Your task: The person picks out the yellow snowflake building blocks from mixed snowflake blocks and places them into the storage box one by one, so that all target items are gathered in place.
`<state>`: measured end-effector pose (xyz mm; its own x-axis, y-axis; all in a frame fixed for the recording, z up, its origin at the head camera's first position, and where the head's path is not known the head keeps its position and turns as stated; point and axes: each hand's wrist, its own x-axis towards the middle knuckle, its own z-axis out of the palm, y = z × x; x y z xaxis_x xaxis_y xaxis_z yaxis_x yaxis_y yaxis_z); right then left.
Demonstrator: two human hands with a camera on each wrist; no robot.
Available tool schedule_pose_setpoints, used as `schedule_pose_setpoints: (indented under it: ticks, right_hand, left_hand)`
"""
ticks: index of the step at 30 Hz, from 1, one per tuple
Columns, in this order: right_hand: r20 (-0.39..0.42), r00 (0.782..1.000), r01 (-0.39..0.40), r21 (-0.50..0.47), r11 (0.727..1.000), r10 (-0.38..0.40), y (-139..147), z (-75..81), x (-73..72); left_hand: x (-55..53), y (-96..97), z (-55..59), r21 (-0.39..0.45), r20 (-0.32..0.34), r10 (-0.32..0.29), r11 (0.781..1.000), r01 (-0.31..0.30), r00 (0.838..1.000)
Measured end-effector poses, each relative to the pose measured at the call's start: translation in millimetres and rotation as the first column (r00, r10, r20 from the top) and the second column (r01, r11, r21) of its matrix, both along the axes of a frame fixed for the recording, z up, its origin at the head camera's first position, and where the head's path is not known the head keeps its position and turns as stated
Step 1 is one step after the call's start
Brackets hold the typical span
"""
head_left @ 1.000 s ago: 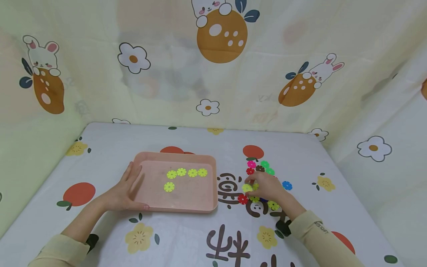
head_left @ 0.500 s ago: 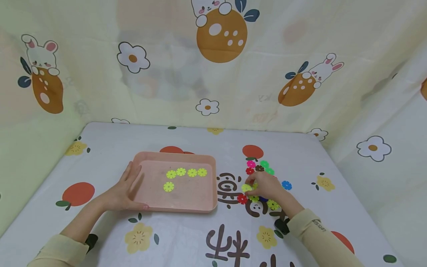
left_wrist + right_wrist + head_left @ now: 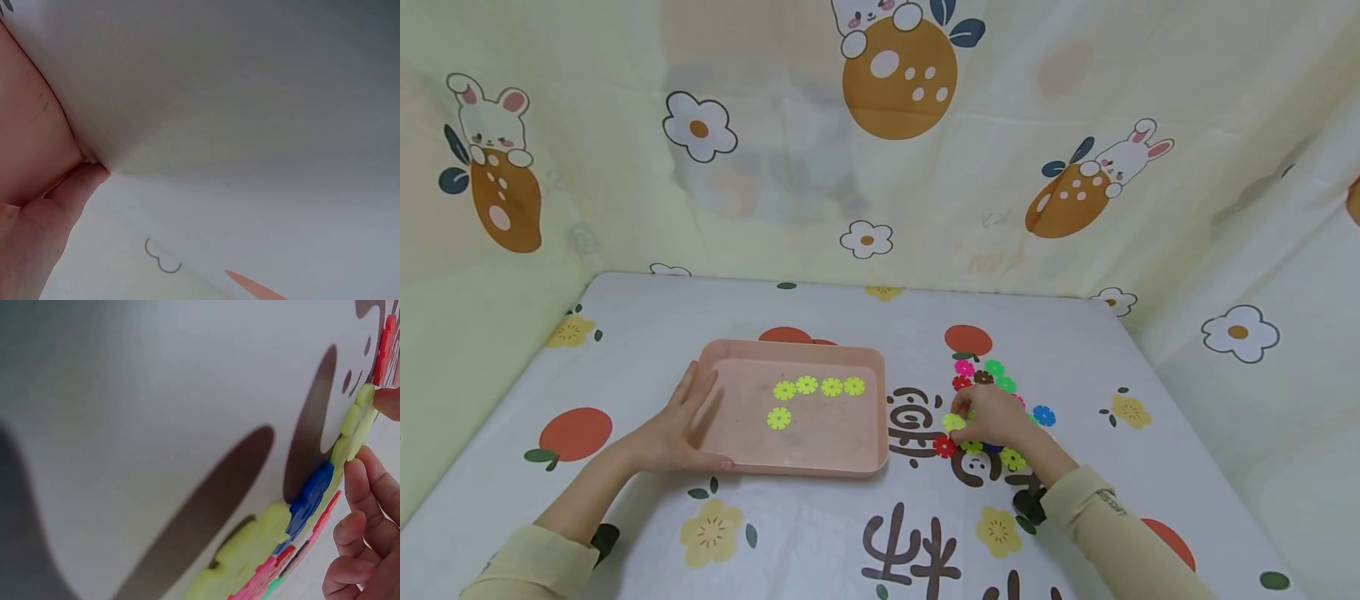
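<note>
My left hand [image 3: 673,433] rests against the left end of a shallow pink tray [image 3: 842,462], fingers straight along its wall and thumb at the front rim. In the left wrist view, a finger [image 3: 75,187] touches the outside of the tray [image 3: 31,119]. Several yellow-green snowflake discs [image 3: 778,418] lie flat in the tray. Right of the tray, my right hand [image 3: 996,417] pinches a yellow-green snowflake disc [image 3: 953,422] between thumb and fingers, low over the pile. Part of that pile is hidden under this hand.
Around my right hand lie more discs: a red one [image 3: 944,447], a blue one [image 3: 1043,415], a green one [image 3: 995,368], a pink one [image 3: 964,367] and a brown one [image 3: 982,378]. A patterned cloth [image 3: 805,533] covers the table. Printed curtains [image 3: 760,208] stand behind and at the sides.
Hardly anything moves. My right hand stays at the pile with its fingers on the yellow-green disc, its wrist shifting very slightly left. My left hand and the tray keep their places.
</note>
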<state>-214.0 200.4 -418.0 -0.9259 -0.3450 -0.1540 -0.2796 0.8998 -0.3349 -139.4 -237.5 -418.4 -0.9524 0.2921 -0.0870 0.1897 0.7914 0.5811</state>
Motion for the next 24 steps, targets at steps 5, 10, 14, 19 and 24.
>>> schedule_pose_setpoints:
  ticks: [5, 10, 14, 19, 24]
  right_hand:
    - [-0.010, 1.000, 0.007, 0.019, 1.000, -0.007, 0.1, -2.2, -1.9]
    - [-0.031, 0.999, 0.017, 0.035, 0.999, -0.016, 0.0, -1.0, -1.2]
    - [-0.065, 0.998, 0.015, 0.035, 0.999, -0.012, -0.4, 3.3, -0.5]
    - [-0.084, 0.996, 0.006, 0.019, 1.000, -0.005, 0.2, 8.9, -1.6]
    - [-0.112, 0.993, -0.022, 0.008, 1.000, 0.022, -2.4, 12.6, -1.2]
  left_hand:
    - [0.0, 0.9, 2.8, 0.006, 0.002, -0.003, 1.000, 0.003, 1.000]
    - [-0.3, 0.9, 3.0, 0.005, 0.009, 0.003, 1.000, -0.003, 1.000]
    - [-0.2, 0.9, 3.0, 0.006, 0.010, 0.007, 1.000, -0.007, 1.000]
    - [0.6, 0.8, 2.3, 0.013, 0.007, 0.003, 1.000, -0.004, 1.000]
    - [0.9, 1.0, 2.1, 0.016, 0.003, 0.004, 1.000, -0.004, 1.000]
